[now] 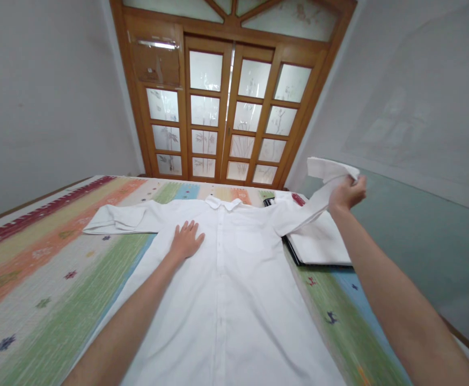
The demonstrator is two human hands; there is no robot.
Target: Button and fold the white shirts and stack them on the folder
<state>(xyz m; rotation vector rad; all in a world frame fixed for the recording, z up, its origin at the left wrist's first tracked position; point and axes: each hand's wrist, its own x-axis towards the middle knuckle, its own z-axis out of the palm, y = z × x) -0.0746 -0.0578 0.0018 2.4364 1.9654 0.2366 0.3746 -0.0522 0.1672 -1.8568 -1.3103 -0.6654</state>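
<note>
A white button-front shirt [238, 279] lies spread out, front side up, with its collar at the far end. My left hand [187, 239] rests flat on the left part of its chest, fingers spread. My right hand [347, 192] is closed on the cuff end of the shirt's right-side sleeve [307, 212] and holds it raised above the surface. The other sleeve [116, 217] lies out to the left, folded back on itself near the cuff.
A striped, patterned cover [57, 273] spreads under the shirt. Beside the raised sleeve lies a flat white item with black edges [319, 244]. Wooden doors with glass panes [226, 112] stand beyond the far edge, between a left wall [49, 96] and a right wall [419, 107].
</note>
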